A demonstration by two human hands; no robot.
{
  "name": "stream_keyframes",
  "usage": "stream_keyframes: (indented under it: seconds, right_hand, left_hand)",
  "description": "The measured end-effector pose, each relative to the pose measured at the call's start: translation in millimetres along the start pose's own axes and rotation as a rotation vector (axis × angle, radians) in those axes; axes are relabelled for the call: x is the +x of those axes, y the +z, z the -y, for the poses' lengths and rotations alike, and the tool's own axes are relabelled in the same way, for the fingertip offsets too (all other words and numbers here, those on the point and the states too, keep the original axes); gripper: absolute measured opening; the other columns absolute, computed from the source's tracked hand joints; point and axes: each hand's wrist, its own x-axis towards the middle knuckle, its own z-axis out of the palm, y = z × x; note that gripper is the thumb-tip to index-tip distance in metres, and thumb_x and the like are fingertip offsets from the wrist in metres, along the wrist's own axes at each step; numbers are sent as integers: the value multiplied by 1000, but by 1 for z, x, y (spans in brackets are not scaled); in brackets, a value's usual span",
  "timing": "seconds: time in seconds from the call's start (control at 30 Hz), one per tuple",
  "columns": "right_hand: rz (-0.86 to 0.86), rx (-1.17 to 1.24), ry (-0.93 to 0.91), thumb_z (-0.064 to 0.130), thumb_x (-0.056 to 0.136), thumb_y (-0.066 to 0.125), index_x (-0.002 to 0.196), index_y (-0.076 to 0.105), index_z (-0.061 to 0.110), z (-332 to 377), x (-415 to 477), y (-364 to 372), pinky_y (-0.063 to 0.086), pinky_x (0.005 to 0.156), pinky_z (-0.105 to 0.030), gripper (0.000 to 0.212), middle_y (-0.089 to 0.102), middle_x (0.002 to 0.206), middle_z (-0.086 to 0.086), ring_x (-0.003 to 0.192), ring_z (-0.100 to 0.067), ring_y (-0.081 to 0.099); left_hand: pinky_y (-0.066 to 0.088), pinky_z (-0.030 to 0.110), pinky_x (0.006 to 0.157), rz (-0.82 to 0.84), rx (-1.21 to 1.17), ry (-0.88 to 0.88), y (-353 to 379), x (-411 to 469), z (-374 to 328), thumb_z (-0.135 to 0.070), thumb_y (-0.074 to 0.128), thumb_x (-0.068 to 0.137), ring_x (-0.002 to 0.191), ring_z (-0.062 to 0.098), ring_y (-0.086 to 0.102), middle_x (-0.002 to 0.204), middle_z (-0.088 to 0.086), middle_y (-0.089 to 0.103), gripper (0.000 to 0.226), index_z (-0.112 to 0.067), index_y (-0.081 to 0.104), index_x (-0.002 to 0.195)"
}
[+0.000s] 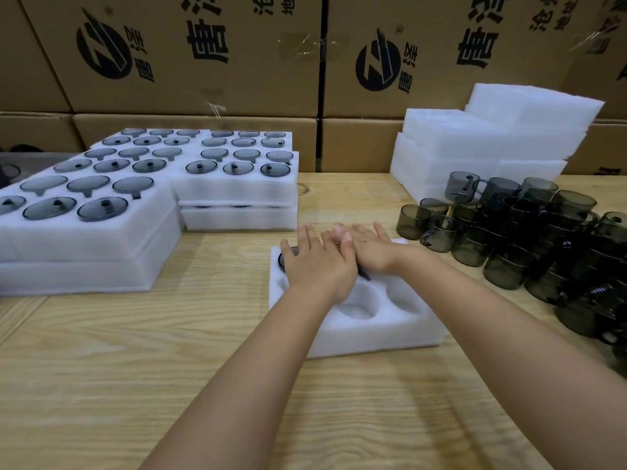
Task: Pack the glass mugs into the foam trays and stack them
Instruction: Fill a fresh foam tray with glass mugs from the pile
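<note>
Obscured: the far row of the foam tray (373, 334) is covered by both hands. Of its contents only a dark curved rim (281, 258) shows beside the left thumb, and a dark sliver (365, 275) shows under the right wrist. How many glass mugs sit in that row cannot be told. The near row's pockets show white foam.

The heap of loose mugs (509, 245) runs off the right edge of the frame, so its extent is unknown. The nearer filled stack (84, 239) is cut off at the left edge. A dark object at far left behind it cannot be identified.

Hands: the left hand (317, 266) lies flat, palm down, with its fingers straight and spread over the tray's far left part. The right hand (371, 251) lies flat beside it with its fingers straight and pointing left, its fingertips overlapping those of the left hand. Neither hand grips anything.

Location: the tray lies on the table (169, 351), centre right, with the loose mugs just to its right. A second filled stack (237, 218) stands beyond on the left, and plain foam pieces (458, 140) are piled far right, against cardboard boxes (203, 62).
</note>
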Motion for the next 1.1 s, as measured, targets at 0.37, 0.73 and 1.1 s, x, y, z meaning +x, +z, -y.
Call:
stream_keyframes:
  seconds: [0.37, 0.73, 1.1]
  right_hand:
    - [-96, -97, 139, 60, 93, 1, 145, 22, 43, 9, -5, 11, -12, 113, -49, 58, 19, 156, -2, 143, -26, 11]
    - [-644, 439, 257, 37, 95, 45, 122, 57, 11, -18, -17, -12, 39, 88, -30, 40, 57, 127, -10, 114, -27, 53]
    - [-483, -64, 553, 7, 88, 47, 108, 61, 8, -96, -36, -28, 46, 71, -34, 24, 61, 105, -18, 90, -34, 55]
  left_hand:
    - [-16, 51, 114, 78, 13, 12, -10, -15, -2, -67, -2, 90, 145, 19, -22, 160, 11, -11, 86, -8, -4, 152]
    - [-9, 39, 118, -45, 61, 136, 2, -59, 21, -65, 11, 93, 148, 15, -1, 161, -6, -6, 73, -24, 4, 154]
    - [-6, 36, 118, -88, 71, 167, 1, -55, 35, -58, 25, 95, 147, 13, 4, 161, -10, -4, 67, -29, 6, 153]
